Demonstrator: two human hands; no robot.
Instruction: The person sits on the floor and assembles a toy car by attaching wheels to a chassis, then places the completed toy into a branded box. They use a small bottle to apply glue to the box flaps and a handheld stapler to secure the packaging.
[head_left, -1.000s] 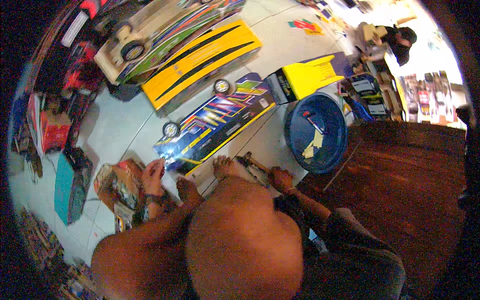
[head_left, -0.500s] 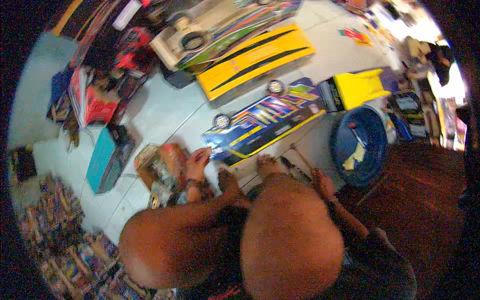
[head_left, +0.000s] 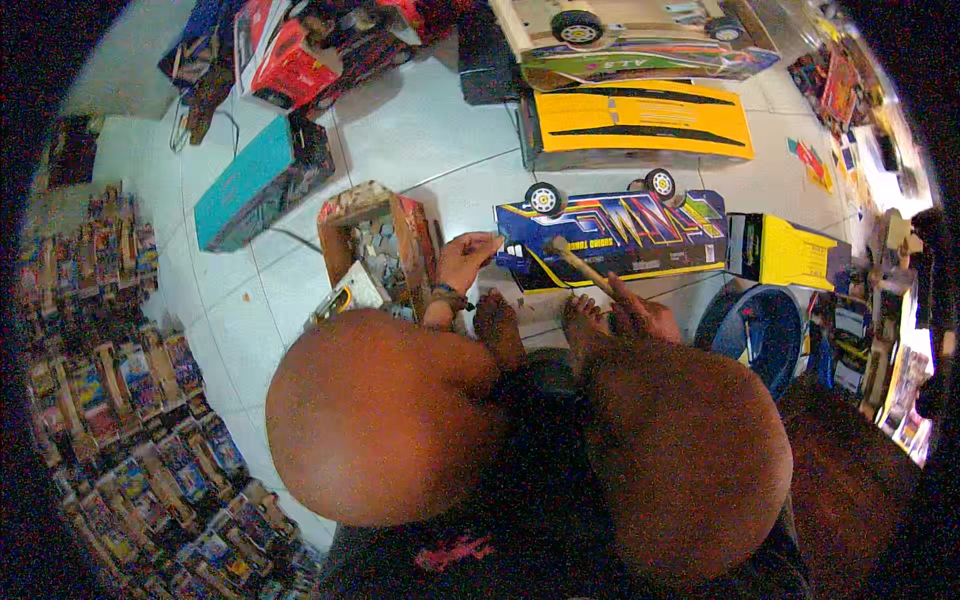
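Observation:
A dark blue toy truck body point(head_left: 620, 262) with bright stripes lies on its side on the floor before my feet, its wheels on the far side. My left hand point(head_left: 466, 262) is at its left end, fingertips pinched together; what they hold is too small to make out. My right hand point(head_left: 645, 318) grips the light wooden handle of a small hammer point(head_left: 580, 264), whose head is over the truck's near left part. Beside my left wrist stands a worn open box point(head_left: 412, 240) with small pieces inside.
Behind lie a yellow toy truck body point(head_left: 640, 120) and an upturned wooden one point(head_left: 660, 20). A teal piece point(head_left: 245, 190) sits left, red toy trucks point(head_left: 285, 70) beyond it. On the right are a yellow part point(head_left: 795, 252) and a dark blue tub point(head_left: 752, 325).
My right hand has brought the hammer up and left over the truck body. My left hand stays near the truck's left end. The view has turned, shifting the scene.

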